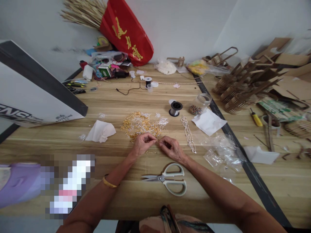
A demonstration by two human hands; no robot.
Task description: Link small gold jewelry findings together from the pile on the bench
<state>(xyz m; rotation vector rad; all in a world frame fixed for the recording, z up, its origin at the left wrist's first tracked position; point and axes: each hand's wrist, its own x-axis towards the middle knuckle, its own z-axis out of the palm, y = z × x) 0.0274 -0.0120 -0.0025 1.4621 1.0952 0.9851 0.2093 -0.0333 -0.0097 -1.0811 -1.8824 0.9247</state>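
Note:
In the head view, my left hand [142, 144] and my right hand [172, 148] meet over the table, thumbs and fingertips pinched together. Whatever sits between the fingertips is too small to name. Just beyond them spreads a pile of gold and silver jewellery findings [136, 124], with thin silver pins [162, 122] at its right side. A short piece of chain [151, 152] lies below my fingers. Closer to me rest scissors [167, 178] with pale handles, blades slightly apart. A beaded strand [188, 134] is right of my right hand.
Behind the pile stands a wire spool [175, 108], beside a glass jar [200, 103] of beads. Crumpled clear bags [223, 153] and white paper [209, 122] lie to the right. A large box [36, 87] rises at left; small woven baskets [240, 87] crowd the far right.

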